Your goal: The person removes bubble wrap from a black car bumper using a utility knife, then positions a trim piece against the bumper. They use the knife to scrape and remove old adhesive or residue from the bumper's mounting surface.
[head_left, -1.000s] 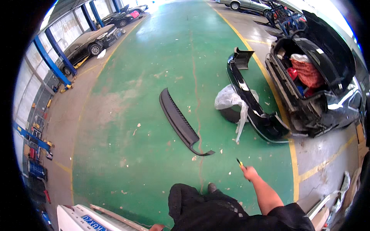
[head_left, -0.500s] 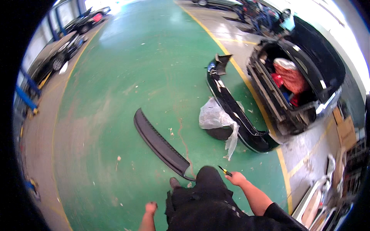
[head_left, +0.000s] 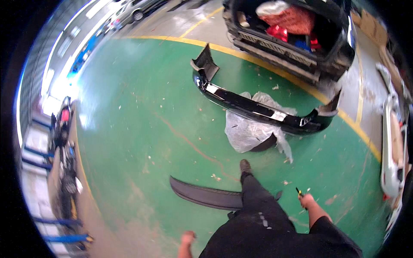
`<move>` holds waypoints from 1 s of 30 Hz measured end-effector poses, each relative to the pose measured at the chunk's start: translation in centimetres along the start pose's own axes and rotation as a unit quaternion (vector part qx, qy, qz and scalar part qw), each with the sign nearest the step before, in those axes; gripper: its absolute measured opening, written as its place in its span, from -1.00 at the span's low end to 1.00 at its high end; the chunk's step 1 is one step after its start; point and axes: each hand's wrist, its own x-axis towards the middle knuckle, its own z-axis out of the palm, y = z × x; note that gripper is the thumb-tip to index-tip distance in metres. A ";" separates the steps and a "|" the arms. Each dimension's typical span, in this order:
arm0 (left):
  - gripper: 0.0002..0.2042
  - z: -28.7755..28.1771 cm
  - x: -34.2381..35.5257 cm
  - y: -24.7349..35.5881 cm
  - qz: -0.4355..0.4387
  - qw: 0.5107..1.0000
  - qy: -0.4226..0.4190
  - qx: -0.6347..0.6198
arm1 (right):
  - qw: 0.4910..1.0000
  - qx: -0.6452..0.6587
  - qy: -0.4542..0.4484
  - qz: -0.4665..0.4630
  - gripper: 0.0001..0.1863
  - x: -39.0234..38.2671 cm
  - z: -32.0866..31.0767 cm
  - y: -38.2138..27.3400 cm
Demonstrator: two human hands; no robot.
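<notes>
My right hand (head_left: 306,201) is closed round a slim yellow-and-black hand tool (head_left: 300,194), its narrow dark tip pointing up and away; its exact kind is too small to tell. My left hand (head_left: 188,237) hangs low beside my body, fingers curled, with nothing visible in it. Ahead, a glossy black car bumper (head_left: 241,103) lies across crumpled translucent plastic wrap (head_left: 245,132), which partly covers a dark round item (head_left: 264,144). A long dark grey curved trim panel (head_left: 206,195) rests on the floor left of my leg, which hides its right end. Neither hand touches these parts.
Beyond the bumper stands a car with its rear opened (head_left: 275,56), red and orange things inside. White body panels (head_left: 392,150) and cardboard boxes (head_left: 372,28) line the right side. Blue lift arms (head_left: 66,238) and parked vehicles (head_left: 66,176) are at the left. A yellow line (head_left: 275,69) crosses the green floor.
My view has turned right, so the bumper and the opened car now lie straighter ahead. One foot has stepped forward toward the plastic wrap. The tool stays in my right hand.
</notes>
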 end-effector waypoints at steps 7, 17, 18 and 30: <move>-0.72 -18.3 9.3 17.1 -0.040 0.995 -0.083 -0.033 | 0.963 0.148 0.063 -0.217 -0.40 -4.0 -9.1 -32.0; -0.72 -41.3 39.2 31.0 -0.025 0.979 -0.195 -0.047 | 0.931 0.348 0.084 -0.077 -0.43 -11.1 -11.1 -44.3; -0.72 -42.1 43.1 31.7 -0.028 0.974 -0.223 -0.037 | 0.925 0.370 0.083 -0.021 -0.42 -13.6 -10.8 -43.5; -0.79 -46.6 64.8 47.0 0.031 0.954 -0.269 0.130 | 0.677 0.548 0.186 0.454 -0.50 -36.3 23.5 -51.9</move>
